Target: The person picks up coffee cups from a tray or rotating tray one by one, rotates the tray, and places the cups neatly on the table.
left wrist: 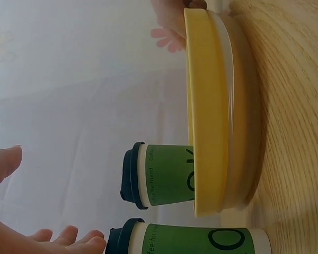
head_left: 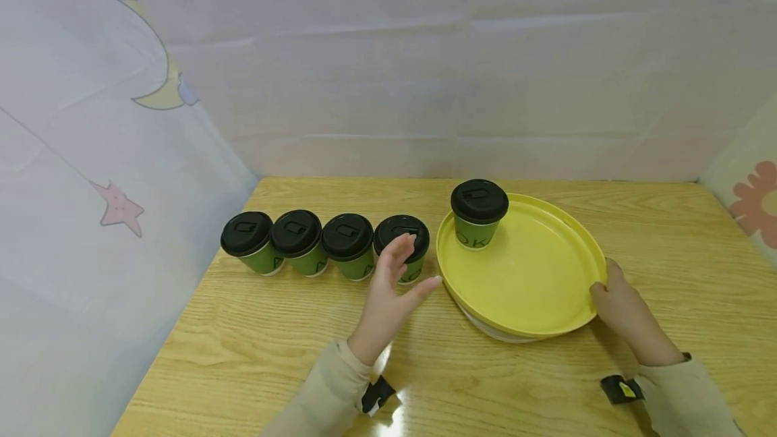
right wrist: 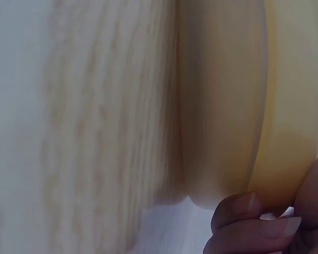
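In the head view a round yellow tray [head_left: 534, 275] sits on a pale round base [head_left: 494, 330]. One green paper cup with a black lid [head_left: 479, 202] stands upright at the tray's left side. My right hand [head_left: 628, 315] grips the tray's right rim, thumb on top and fingers [right wrist: 244, 225] underneath. Left of the tray, my left hand [head_left: 388, 299] is raised with thumb and fingers apart, holding nothing. Its fingertips are close to the lid of the nearest cup in the row [head_left: 415, 270]; whether they touch it I cannot tell.
Several more lidded green cups [head_left: 297, 235] stand side by side to the left on the wooden table [head_left: 243, 349]. Pale printed cloth [head_left: 388, 100] hangs behind and at the sides. A black strap end [head_left: 378, 393] hangs near my left sleeve.
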The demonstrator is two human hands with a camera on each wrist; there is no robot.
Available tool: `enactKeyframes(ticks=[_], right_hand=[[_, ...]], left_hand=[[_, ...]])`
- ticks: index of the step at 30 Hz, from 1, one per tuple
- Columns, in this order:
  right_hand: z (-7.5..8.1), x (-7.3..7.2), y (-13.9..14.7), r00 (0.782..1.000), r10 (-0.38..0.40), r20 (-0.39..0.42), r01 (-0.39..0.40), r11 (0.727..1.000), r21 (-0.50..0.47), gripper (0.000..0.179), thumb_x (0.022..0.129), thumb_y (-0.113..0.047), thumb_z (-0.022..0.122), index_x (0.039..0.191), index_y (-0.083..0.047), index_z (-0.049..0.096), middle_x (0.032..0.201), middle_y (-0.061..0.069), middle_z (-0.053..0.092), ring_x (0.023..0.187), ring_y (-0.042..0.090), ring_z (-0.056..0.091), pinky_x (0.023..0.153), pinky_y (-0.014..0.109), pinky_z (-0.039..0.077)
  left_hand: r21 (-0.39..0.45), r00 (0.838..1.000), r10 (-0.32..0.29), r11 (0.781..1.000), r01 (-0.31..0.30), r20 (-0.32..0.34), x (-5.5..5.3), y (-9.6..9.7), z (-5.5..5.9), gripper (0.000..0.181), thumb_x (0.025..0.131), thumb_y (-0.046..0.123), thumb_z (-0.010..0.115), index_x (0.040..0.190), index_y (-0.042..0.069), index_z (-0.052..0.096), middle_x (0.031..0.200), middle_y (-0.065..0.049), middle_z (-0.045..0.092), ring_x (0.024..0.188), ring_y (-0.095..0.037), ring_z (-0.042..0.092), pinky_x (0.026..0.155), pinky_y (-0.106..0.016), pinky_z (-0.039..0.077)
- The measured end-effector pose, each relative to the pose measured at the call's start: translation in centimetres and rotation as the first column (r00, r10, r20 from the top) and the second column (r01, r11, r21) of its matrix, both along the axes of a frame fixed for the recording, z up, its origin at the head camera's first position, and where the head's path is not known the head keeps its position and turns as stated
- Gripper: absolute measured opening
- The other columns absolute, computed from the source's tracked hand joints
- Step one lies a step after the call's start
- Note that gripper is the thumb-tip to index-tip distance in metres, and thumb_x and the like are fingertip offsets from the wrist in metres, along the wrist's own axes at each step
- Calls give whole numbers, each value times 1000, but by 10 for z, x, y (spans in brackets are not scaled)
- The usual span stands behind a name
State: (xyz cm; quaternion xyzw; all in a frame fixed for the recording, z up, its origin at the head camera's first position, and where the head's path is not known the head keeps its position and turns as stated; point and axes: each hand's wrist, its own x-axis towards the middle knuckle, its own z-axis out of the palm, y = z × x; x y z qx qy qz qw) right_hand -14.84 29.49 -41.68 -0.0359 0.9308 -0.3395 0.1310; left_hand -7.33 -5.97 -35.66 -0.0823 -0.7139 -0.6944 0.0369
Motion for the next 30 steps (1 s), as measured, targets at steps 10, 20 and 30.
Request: enactKeyframes(ticks=[10,20,30], right_hand=[[3,-3,1,1000,10,13,-10,1000,-3,59,100,-10,20,141,23,-7,127,53,28,99,50,46,81,60,42],[3,-3,2,999,10,37,-6,996,-89,61,105,-19,15,141,22,-12,138,53,6,128,65,16,101,73,21],[9,26,-8,996,-70,48,69,997,29,81,105,-35,25,136,22,-24,103,50,47,80,49,59,61,48,52]], left_hand=[[4,998,-48,999,48,32,-2,10,-4,74,93,20,69,150,2,25,153,-12,32,141,-25,28,114,-49,23],[-3,998,-52,999,52,25,-8,19,-8,73,91,20,70,148,2,29,151,-16,33,141,-28,30,114,-49,25],[-14,996,-57,998,58,72,-12,28,-15,73,91,20,69,149,4,28,151,-12,33,140,-24,32,115,-41,26]])
